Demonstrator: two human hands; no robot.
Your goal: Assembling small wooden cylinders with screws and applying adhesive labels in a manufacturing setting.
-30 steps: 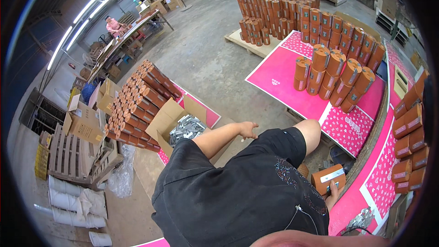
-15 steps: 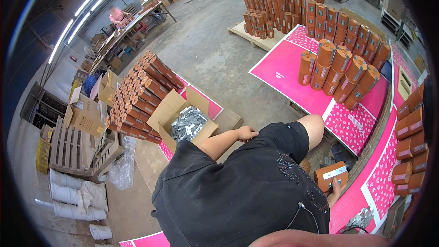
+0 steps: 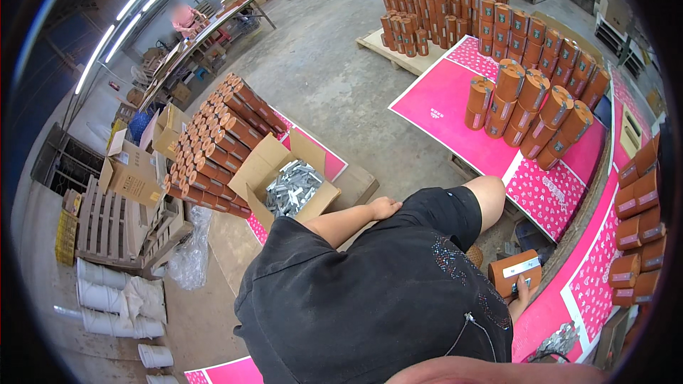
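My left hand rests by my thigh, on the hem of my black shorts, with nothing in it and its fingers loosely bent. Just left of it stands an open cardboard box filled with small silvery packets. Low on the right, my right hand grips an orange cylindrical carton with a white label, held beside my hip above the pink sheet. My black shirt hides most of both arms.
Orange cartons lie stacked on their sides to the left, and more stand on a pink board, a far pallet and the right edge. Wooden pallets and white rolls lie at the left. A person works at a far table.
The view has drifted slightly. Both hands stay where they were, the right one still holding the orange carton.
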